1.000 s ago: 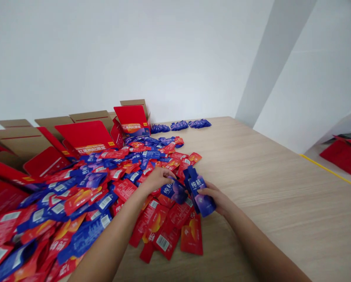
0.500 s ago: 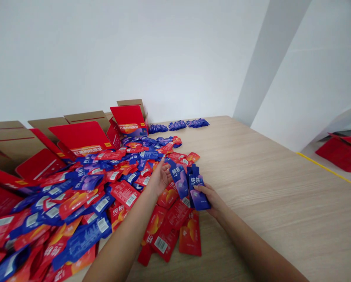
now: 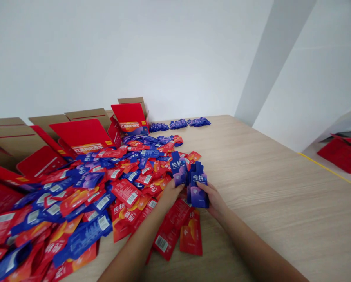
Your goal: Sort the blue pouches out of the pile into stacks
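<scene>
Grips a blue pouch (image 3: 179, 167) in the left hand (image 3: 174, 190), near the middle of the frame, with fingers closed on the lower end and the narrow neck pointing toward the top. Grips a stack of blue pouches (image 3: 199, 197) in the right hand (image 3: 213, 197), just right of the middle, pressing the thumb across the front one; cannot count the layers behind. Holds both lots side by side, printed fronts toward the camera; cannot tell if touching along the edges.

Shows a loose heap of red and blue pouches (image 3: 125, 192) spreading across the left half and lower left of the frame, partly covered by the left forearm. Shows a red pouch (image 3: 191, 237) lying flat below the hands, in the lower middle, on the pale wooden table (image 3: 257, 176). Has three bundles of blue pouches (image 3: 178, 124) lined up in a row above centre, near the wall (image 3: 178, 51). Beside that row, left of centre, shows an open red carton (image 3: 130, 113), with more open cartons (image 3: 81, 133) standing toward the left edge. At the far right, beyond a yellow strip (image 3: 331, 170), shows a red object (image 3: 341, 154), blurred and cut off by the frame
</scene>
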### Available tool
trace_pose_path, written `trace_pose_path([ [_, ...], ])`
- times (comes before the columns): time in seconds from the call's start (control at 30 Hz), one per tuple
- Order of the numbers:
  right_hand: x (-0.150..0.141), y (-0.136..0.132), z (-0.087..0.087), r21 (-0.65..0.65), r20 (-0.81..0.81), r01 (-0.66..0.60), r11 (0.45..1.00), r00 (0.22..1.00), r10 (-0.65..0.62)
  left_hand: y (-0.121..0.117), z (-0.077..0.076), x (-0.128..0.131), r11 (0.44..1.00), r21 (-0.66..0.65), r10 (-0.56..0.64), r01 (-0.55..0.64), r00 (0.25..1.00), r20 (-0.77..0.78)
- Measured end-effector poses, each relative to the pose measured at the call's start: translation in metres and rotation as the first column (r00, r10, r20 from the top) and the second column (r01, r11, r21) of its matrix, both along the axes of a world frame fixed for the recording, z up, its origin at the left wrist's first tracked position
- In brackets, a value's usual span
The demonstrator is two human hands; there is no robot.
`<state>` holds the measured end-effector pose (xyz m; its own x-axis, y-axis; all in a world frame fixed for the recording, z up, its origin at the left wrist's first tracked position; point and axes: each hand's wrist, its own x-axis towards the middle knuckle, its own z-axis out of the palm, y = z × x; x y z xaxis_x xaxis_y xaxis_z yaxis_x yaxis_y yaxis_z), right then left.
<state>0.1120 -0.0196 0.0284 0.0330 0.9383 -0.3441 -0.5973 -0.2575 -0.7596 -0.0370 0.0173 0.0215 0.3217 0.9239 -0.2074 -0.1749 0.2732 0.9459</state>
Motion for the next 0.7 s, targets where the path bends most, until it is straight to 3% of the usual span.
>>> trace_pose_path([
  [0.17,0.005,0.003,0.002,0.023,-0.040,0.026,0.999,0.999,-0.026,-0.001,0.013,-0.004,0.998,-0.058,-0.013,0.013,1.000,0.010],
  [0.33,0.012,0.006,0.001,0.011,-0.105,-0.025,1.000,0.994,0.026,-0.008,0.012,0.008,0.968,-0.041,-0.249,0.246,0.960,-0.127],
  [0.47,0.011,0.004,0.001,-0.009,-0.126,-0.037,0.999,0.991,0.035,-0.009,0.004,0.017,0.977,0.036,-0.197,0.210,0.954,-0.225],
  [0.57,0.010,0.002,0.003,-0.001,-0.120,-0.048,0.999,0.992,0.048,-0.009,0.002,0.017,0.957,0.107,-0.226,0.271,0.922,-0.315],
  [0.7,0.009,0.000,0.004,0.023,-0.116,-0.068,0.997,0.991,0.070,-0.009,0.005,0.013,0.950,0.043,-0.264,0.309,0.870,-0.416],
])
